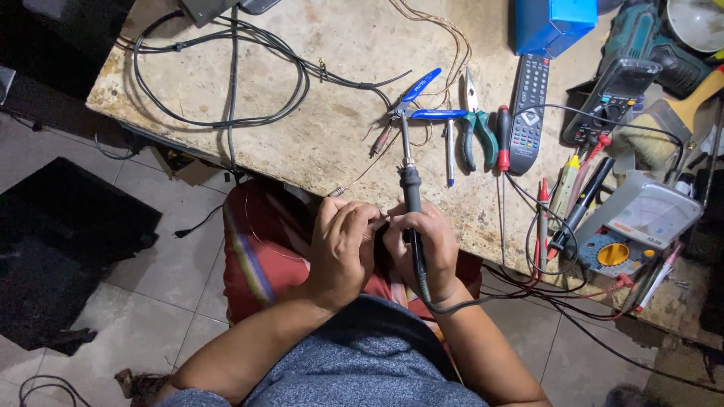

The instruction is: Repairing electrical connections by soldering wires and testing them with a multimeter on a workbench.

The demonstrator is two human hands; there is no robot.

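Your right hand (424,245) closes its grip around the black soldering iron (412,203), tip aimed away over the worktop (332,128) edge. Your left hand (341,245), fingers curled together, pinches something too small to identify, touching the right. Beyond: blue tweezers (422,98), green pliers (475,128), a remote control (528,113), multimeters.

Both hands meet at the near edge of the worn stone-topped workbench (317,98): the left hand (343,249) beside the right hand (426,245), which grips a black-handled soldering iron (411,197) pointing away. Beyond its tip lie blue-handled pliers (422,102); right of those, green-handled pliers (477,128), then a grey remote control (528,113).
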